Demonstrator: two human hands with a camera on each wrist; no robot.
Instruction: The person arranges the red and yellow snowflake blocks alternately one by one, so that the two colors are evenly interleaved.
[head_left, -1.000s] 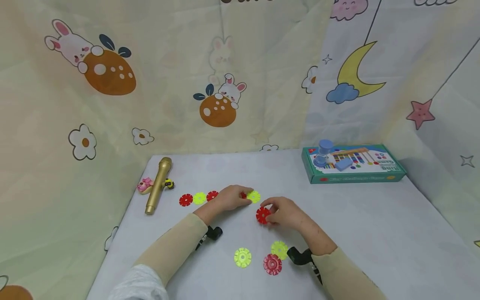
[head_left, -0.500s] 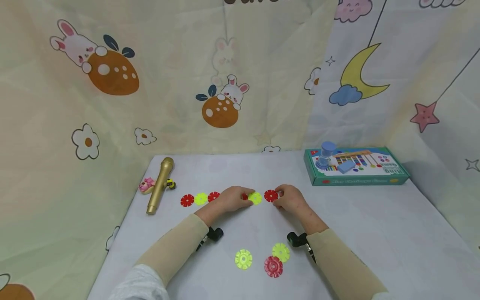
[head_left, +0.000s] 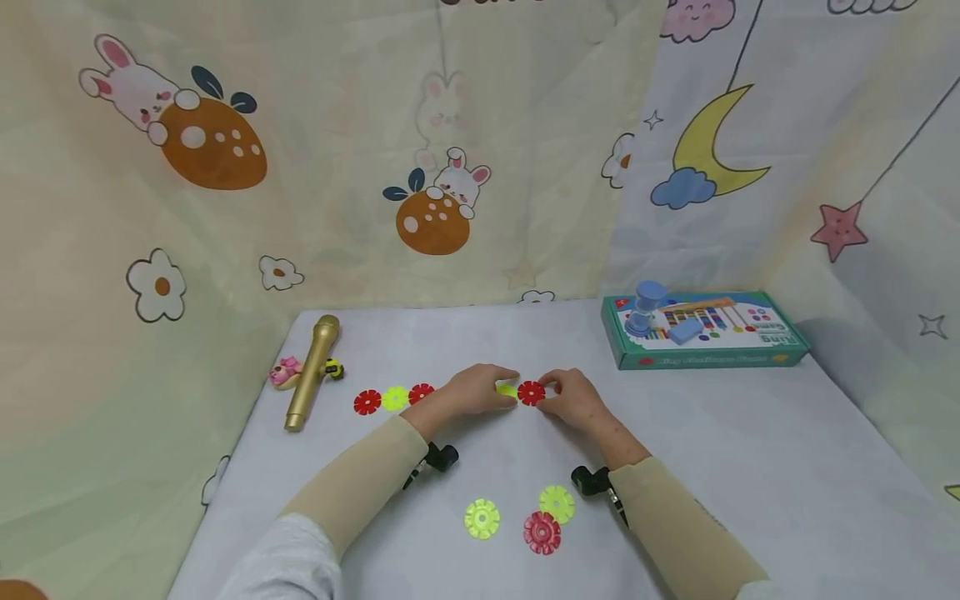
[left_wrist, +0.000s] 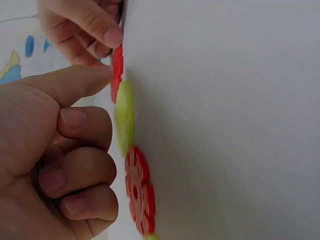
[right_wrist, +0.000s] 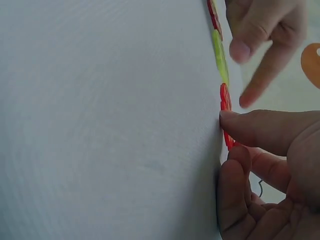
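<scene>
In the head view a row of flower-shaped plastic discs runs across the white table. At its right end my right hand (head_left: pixel 579 404) pinches a red disc (head_left: pixel 531 393) between thumb and fingers, flat against the table. Directly left of it lies a yellow-green disc (head_left: pixel 507 391), its edge meeting the red one. My left hand (head_left: pixel 474 390) hovers around that yellow-green disc, thumb and index spread apart; the right wrist view shows this hand (right_wrist: pixel 267 42) holding nothing. Another red disc (left_wrist: pixel 140 192) adjoins the yellow-green one in the left wrist view. My left hand hides the row's middle from above.
Nearer the front lie two yellow-green discs (head_left: pixel 482 518) (head_left: pixel 557 504) and a red disc (head_left: pixel 542 532) that touches one of them. A gold microphone-shaped tube (head_left: pixel 312 373) with small toys beside it is at left. A green game box (head_left: pixel 705 332) stands back right.
My right hand has brought the red disc up from nearer the front, then left against the yellow-green disc. My left hand's thumb and index have spread off the yellow-green disc.
</scene>
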